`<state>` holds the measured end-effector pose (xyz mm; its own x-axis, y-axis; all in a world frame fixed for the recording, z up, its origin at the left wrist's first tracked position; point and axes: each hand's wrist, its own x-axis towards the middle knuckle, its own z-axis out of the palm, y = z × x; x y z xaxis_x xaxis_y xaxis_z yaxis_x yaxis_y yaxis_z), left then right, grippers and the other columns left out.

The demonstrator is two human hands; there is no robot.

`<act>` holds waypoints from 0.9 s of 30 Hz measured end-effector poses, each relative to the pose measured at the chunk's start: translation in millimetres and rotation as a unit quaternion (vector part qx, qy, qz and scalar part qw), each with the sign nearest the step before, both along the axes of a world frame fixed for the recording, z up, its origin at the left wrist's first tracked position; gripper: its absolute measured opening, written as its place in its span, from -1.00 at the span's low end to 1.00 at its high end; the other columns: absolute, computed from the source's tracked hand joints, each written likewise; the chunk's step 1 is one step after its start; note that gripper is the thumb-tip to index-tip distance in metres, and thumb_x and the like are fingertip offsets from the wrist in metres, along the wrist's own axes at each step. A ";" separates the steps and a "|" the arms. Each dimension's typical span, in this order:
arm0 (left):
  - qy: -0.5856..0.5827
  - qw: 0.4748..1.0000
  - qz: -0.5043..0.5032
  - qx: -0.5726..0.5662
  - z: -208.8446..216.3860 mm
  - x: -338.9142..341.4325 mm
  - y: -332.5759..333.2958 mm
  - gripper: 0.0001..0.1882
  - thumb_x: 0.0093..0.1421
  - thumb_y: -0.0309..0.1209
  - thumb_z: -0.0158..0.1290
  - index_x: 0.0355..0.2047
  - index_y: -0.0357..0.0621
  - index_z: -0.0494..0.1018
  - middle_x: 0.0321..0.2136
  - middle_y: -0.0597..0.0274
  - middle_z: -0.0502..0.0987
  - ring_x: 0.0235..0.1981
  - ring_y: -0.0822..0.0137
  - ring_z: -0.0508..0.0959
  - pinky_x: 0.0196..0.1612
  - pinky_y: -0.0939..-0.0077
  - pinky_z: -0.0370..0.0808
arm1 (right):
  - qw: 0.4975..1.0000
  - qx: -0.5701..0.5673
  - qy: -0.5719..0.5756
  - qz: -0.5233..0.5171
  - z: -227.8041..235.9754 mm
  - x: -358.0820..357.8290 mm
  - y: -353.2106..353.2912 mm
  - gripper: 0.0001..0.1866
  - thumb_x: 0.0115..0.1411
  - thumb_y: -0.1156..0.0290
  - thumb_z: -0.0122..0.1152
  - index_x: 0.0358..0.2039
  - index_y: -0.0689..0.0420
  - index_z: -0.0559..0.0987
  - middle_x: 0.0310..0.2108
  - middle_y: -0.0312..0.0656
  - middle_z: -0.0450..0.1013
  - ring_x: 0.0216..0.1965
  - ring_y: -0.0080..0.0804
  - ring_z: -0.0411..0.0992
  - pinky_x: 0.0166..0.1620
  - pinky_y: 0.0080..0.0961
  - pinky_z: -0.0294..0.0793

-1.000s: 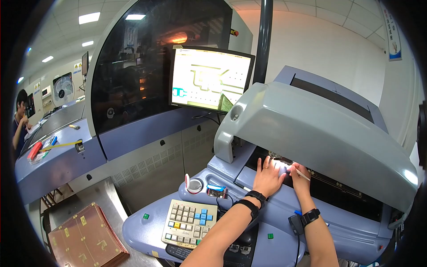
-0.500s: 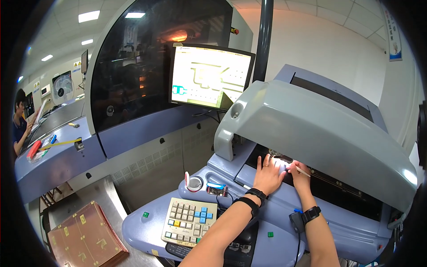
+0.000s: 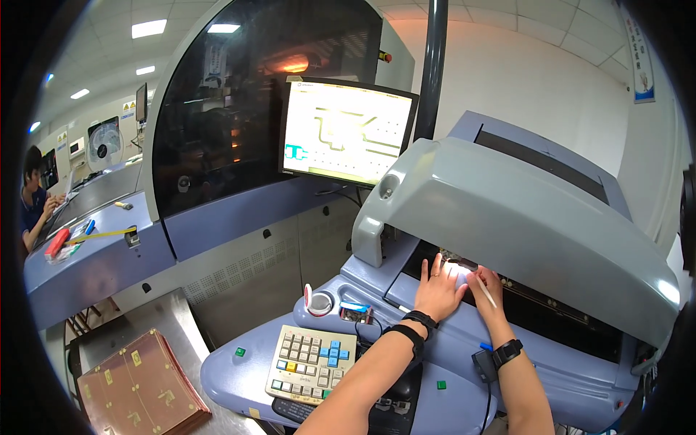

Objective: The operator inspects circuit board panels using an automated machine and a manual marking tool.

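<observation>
My left hand [image 3: 437, 292] lies with fingers spread at the lit opening under the machine's grey hood [image 3: 500, 196]. Beside it, my right hand [image 3: 491, 290] grips a thin white pen-like stick [image 3: 487, 293] whose back end points toward me. The stick's tip is lost in the bright light between my hands. A dark part [image 3: 460, 262] sits just beyond my fingertips; its kind cannot be made out. Both wrists wear black bands, and a small black box [image 3: 484, 365] with a cable hangs at the right one.
A monitor [image 3: 348, 130] with a bright line drawing stands behind the machine. Left of my forearm are a beige keypad [image 3: 312, 362] and a small round container [image 3: 319, 303] with its lid up. Reddish-brown panels [image 3: 141, 388] lie stacked on a metal table. Another person sits at far left.
The stick in my right hand has swung steeper, its back end now lower and nearer me. My left hand stays almost in place. The drawing on the monitor has shifted slightly.
</observation>
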<state>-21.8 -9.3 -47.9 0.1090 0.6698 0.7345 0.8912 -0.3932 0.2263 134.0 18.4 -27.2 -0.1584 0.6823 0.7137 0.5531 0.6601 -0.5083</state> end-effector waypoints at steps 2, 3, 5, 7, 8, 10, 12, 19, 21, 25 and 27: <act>0.001 1.000 -0.005 -0.007 3.8 2.7 -1.6 -0.44 0.26 -0.03 -0.11 0.08 -0.23 0.30 0.09 -0.09 0.31 0.29 -0.07 0.11 0.32 -0.15 -0.08 | 0.999 -0.010 -0.029 -0.021 1.7 3.6 4.2 -0.61 0.19 0.19 0.15 -0.15 0.27 0.45 -0.38 -0.19 0.46 -0.40 -0.48 0.41 -0.29 -0.51 0.43; 0.003 1.000 -0.010 -0.013 5.7 3.8 -2.1 -0.44 0.26 -0.03 -0.11 0.08 -0.23 0.30 0.09 -0.09 0.32 0.29 -0.07 0.11 0.32 -0.15 -0.08 | 0.999 -0.048 -0.003 -0.024 -1.7 7.8 12.4 -0.66 0.15 0.21 0.15 -0.23 0.25 0.47 -0.39 -0.13 0.46 -0.39 -0.35 0.42 -0.28 -0.42 0.41; -0.005 1.000 -0.006 -0.009 2.9 1.5 -1.4 -0.44 0.26 -0.03 -0.11 0.08 -0.23 0.30 0.08 -0.09 0.33 0.28 -0.07 0.12 0.32 -0.15 -0.08 | 0.996 -0.088 0.023 -0.021 1.3 0.6 12.7 -0.70 0.11 0.23 0.14 -0.31 0.24 0.49 -0.40 -0.06 0.47 -0.38 -0.22 0.42 -0.26 -0.32 0.40; -0.014 1.000 -0.005 -0.005 1.8 0.2 -0.9 -0.44 0.26 -0.03 -0.10 0.08 -0.23 0.30 0.07 -0.09 0.34 0.28 -0.07 0.13 0.32 -0.14 -0.08 | 0.995 -0.087 0.051 -0.011 7.9 -4.9 9.4 -0.71 0.05 0.24 0.12 -0.42 0.26 0.45 -0.47 -0.05 0.42 -0.44 -0.19 0.38 -0.31 -0.30 0.38; -0.012 1.000 -0.004 -0.007 2.1 0.0 -0.9 -0.44 0.26 -0.03 -0.10 0.07 -0.23 0.31 0.07 -0.08 0.34 0.28 -0.07 0.13 0.32 -0.14 -0.08 | 0.995 -0.088 0.050 -0.011 6.3 -7.0 10.3 -0.71 0.05 0.24 0.12 -0.42 0.26 0.45 -0.47 -0.05 0.42 -0.44 -0.19 0.38 -0.31 -0.30 0.38; -0.012 1.000 -0.004 -0.009 2.9 0.7 -0.9 -0.44 0.26 -0.03 -0.10 0.07 -0.22 0.31 0.06 -0.08 0.35 0.28 -0.06 0.14 0.32 -0.14 -0.08 | 0.991 -0.098 0.085 -0.030 2.2 -9.5 14.5 -0.70 0.00 0.23 0.11 -0.48 0.26 0.42 -0.50 -0.03 0.40 -0.46 -0.17 0.36 -0.32 -0.28 0.37; -0.018 1.000 -0.013 -0.010 4.3 2.3 -0.8 -0.44 0.26 -0.02 -0.11 0.06 -0.24 0.32 0.06 -0.07 0.36 0.28 -0.06 0.14 0.32 -0.14 -0.09 | 0.993 -0.094 0.051 -0.044 -5.6 1.1 28.5 -0.72 0.02 0.27 0.08 -0.39 0.25 0.43 -0.51 -0.12 0.41 -0.48 -0.33 0.39 -0.35 -0.39 0.39; -0.014 1.000 -0.004 0.002 1.2 0.5 -0.3 -0.43 0.28 -0.01 -0.13 0.06 -0.25 0.32 0.05 -0.05 0.37 0.27 -0.05 0.15 0.33 -0.13 -0.09 | 0.991 -0.115 0.014 -0.061 1.5 -4.4 22.2 -0.72 0.02 0.34 0.04 -0.29 0.26 0.44 -0.53 -0.20 0.43 -0.50 -0.48 0.42 -0.35 -0.48 0.42; -0.006 1.000 -0.002 -0.007 2.8 1.2 -1.0 -0.43 0.28 -0.01 -0.13 0.07 -0.24 0.32 0.05 -0.04 0.37 0.27 -0.05 0.15 0.33 -0.12 -0.09 | 0.993 -0.105 0.015 -0.059 0.2 -3.1 22.9 -0.72 0.00 0.34 0.03 -0.31 0.25 0.45 -0.54 -0.21 0.43 -0.51 -0.48 0.41 -0.36 -0.49 0.41; -0.005 1.000 -0.004 -0.012 4.0 0.7 -2.0 -0.43 0.28 -0.01 -0.14 0.07 -0.24 0.32 0.06 -0.05 0.36 0.27 -0.05 0.15 0.33 -0.12 -0.09 | 0.993 -0.102 0.022 -0.059 4.5 -6.1 17.0 -0.75 -0.03 0.33 0.02 -0.37 0.22 0.46 -0.56 -0.23 0.41 -0.53 -0.46 0.37 -0.38 -0.48 0.38; -0.001 1.000 -0.001 -0.016 4.5 0.2 -2.9 -0.43 0.28 -0.02 -0.14 0.07 -0.24 0.32 0.07 -0.05 0.36 0.28 -0.05 0.15 0.33 -0.11 -0.09 | 0.994 -0.089 0.014 -0.068 5.1 -7.4 15.5 -0.75 -0.04 0.32 0.02 -0.39 0.22 0.45 -0.56 -0.23 0.40 -0.53 -0.45 0.36 -0.38 -0.47 0.37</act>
<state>-21.6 -12.2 -43.4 0.1087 0.6931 0.7126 0.8902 -0.3869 0.2405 126.7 33.9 -22.1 -0.0377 0.8119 0.5826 0.6145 0.4786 -0.6272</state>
